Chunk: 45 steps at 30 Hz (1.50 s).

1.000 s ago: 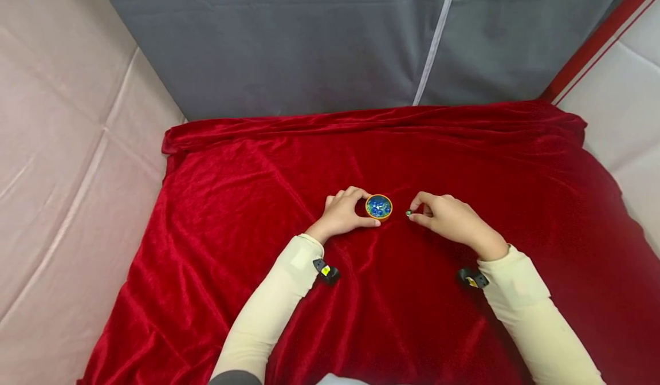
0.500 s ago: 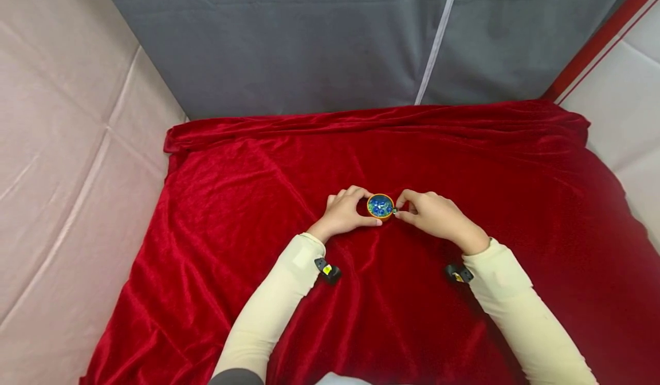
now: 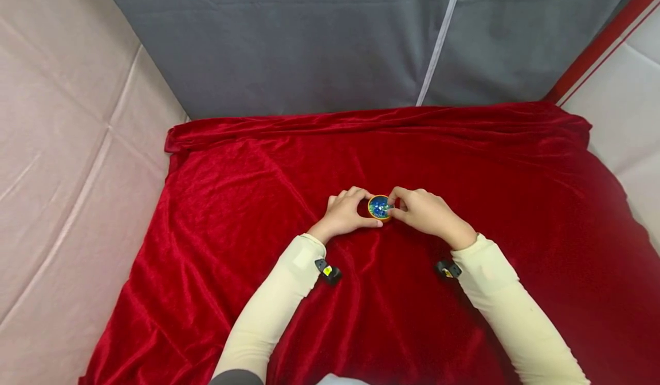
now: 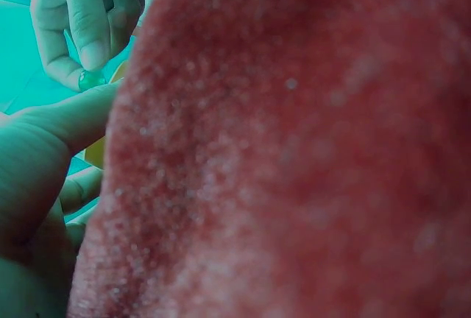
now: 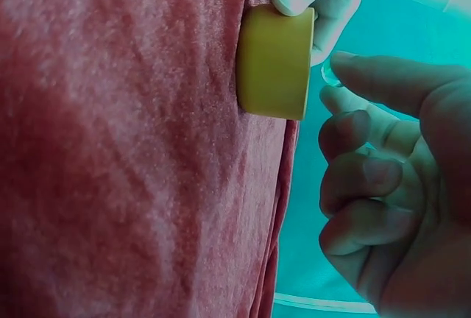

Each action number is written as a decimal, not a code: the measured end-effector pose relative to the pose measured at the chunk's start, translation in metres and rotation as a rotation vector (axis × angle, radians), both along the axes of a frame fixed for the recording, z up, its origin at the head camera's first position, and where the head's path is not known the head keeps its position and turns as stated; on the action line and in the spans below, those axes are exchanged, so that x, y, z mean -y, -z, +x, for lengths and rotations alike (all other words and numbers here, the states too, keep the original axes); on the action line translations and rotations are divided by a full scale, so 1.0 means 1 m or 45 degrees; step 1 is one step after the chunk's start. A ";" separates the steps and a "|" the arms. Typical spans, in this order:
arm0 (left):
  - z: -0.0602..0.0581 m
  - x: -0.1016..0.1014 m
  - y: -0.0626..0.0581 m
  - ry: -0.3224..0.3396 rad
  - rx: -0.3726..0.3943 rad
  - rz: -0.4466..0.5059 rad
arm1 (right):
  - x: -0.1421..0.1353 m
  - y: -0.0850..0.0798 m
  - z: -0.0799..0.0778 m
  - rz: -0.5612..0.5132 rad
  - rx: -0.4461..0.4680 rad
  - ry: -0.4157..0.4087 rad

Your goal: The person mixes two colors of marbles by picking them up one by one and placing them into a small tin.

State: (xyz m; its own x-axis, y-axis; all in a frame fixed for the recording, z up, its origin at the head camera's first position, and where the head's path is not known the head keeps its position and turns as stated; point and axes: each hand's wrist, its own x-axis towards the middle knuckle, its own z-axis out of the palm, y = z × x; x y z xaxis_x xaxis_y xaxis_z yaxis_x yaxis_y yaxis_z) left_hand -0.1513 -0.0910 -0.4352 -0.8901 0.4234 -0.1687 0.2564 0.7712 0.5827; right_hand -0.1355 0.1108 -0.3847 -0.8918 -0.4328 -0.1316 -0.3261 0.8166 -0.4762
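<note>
A small round yellow bowl (image 5: 272,64) stands upright on red velvet cloth, with several blue and green glass marbles (image 3: 378,207) in it. My left hand (image 3: 342,214) holds the bowl from the left, thumb on the near side and fingers on the far side. Above the bowl's right edge, my right hand (image 3: 427,213) pinches one clear greenish marble (image 4: 91,79) between thumb and index finger. In the right wrist view, this marble (image 5: 329,73) shows just past the bowl's rim, and the other fingers are curled in toward the palm.
Red velvet cloth (image 3: 268,179) covers the table, with wrinkles at the left and a thick fold along the back edge. A grey curtain (image 3: 309,47) hangs behind. Pale panels (image 3: 67,144) stand at both sides. Each sleeve carries a small black camera (image 3: 332,274).
My right hand has moved left with the marble, from beside the bowl to over its right rim. The left hand keeps its hold on the bowl in the same place.
</note>
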 end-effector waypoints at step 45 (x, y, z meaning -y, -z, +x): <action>0.001 0.000 -0.001 0.004 -0.009 -0.005 | -0.021 0.000 0.006 0.022 -0.018 0.058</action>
